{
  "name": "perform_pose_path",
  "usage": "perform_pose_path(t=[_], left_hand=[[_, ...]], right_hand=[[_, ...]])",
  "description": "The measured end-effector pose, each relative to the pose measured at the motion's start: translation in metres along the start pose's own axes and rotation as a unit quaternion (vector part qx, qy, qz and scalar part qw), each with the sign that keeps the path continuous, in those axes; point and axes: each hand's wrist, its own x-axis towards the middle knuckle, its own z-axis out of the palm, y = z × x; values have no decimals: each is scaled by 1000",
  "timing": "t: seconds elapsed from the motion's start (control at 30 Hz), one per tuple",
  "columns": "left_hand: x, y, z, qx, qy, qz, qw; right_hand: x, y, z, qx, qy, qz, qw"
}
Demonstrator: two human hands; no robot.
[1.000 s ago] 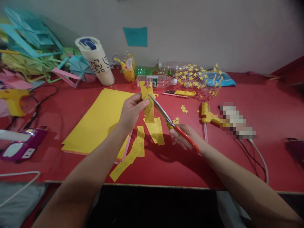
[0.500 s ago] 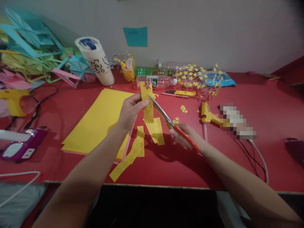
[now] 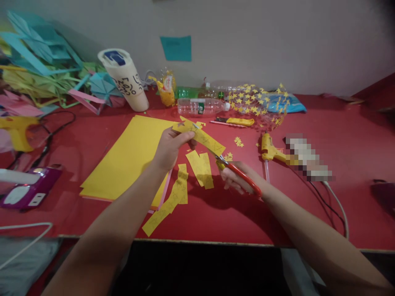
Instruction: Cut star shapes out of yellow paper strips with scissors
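Note:
My left hand (image 3: 173, 146) pinches a yellow paper strip (image 3: 210, 140) marked with drawn star outlines. The strip slants down to the right. In my right hand (image 3: 236, 181) are red-handled scissors (image 3: 243, 177), whose blades are mostly hidden behind the strip; a tip shows by its upper edge. Below lie more yellow strips with star outlines, one pair (image 3: 201, 169) between my hands and a longer row (image 3: 168, 205) nearer the table edge. Small cut paper stars (image 3: 238, 141) rest beyond my right hand. A stack of yellow sheets (image 3: 123, 160) sits under and left of my left hand.
On the red table (image 3: 234, 222) are a yellow glue gun (image 3: 270, 150), a box cutter (image 3: 240, 121), a clear bottle (image 3: 197, 107), a star-covered bottle (image 3: 249, 100) and a white tumbler (image 3: 126, 82). Folded coloured paper (image 3: 40, 53) piles at left; another glue gun (image 3: 17, 133) lies there.
The strip in my left hand has turned from upright to slanting down rightward, and now covers most of the scissor blades. My right hand has barely moved.

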Motion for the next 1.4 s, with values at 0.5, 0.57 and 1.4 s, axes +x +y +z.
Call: perform_pose_path(t=[0.5,0.57,1.4], left_hand=[[-1,3,3,6,-9,5,1000],[-1,2,3,-1,-14,3,1000],[0,2,2,-12,-17,-11,1000]], right_hand=[[-2,-2,3,-23,2,1,1000],[-2,-2,3,-23,8,4,1000],[-2,-5,6,-1,30,15,999]])
